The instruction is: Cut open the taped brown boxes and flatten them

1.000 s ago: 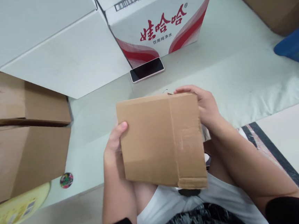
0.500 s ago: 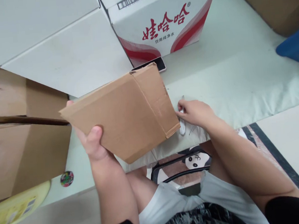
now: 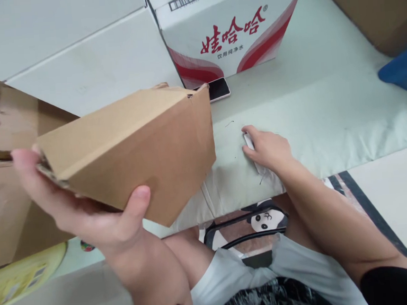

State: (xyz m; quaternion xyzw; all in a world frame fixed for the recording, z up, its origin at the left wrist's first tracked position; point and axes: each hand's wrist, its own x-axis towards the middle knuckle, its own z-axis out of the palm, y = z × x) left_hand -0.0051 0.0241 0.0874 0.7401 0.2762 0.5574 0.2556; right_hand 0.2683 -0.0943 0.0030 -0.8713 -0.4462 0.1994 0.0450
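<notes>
A brown cardboard box (image 3: 146,148) is raised and tilted over the table, its pale upper face and one side showing. My left hand (image 3: 98,214) grips its left end, thumb pressed on the near side and the other fingers around the end edge. Low over the cloth to the right, my right hand (image 3: 269,149) is closed around a slim white utility knife (image 3: 248,141); its far part lies between thumb and forefinger, and the palm hides some of it. The knife's blade cannot be made out.
A white and red water carton (image 3: 233,45) stands at the back, a phone (image 3: 219,89) before it, partly covered by the box. Brown cartons (image 3: 12,212) are at left, with a yellow container (image 3: 25,277) below them. A blue object (image 3: 403,71) sits at right on the pale green tablecloth (image 3: 327,103).
My right hand has left the box and taken hold of the white knife on the table. My left hand has carried the box up and left, tilting it so its upper face shows.
</notes>
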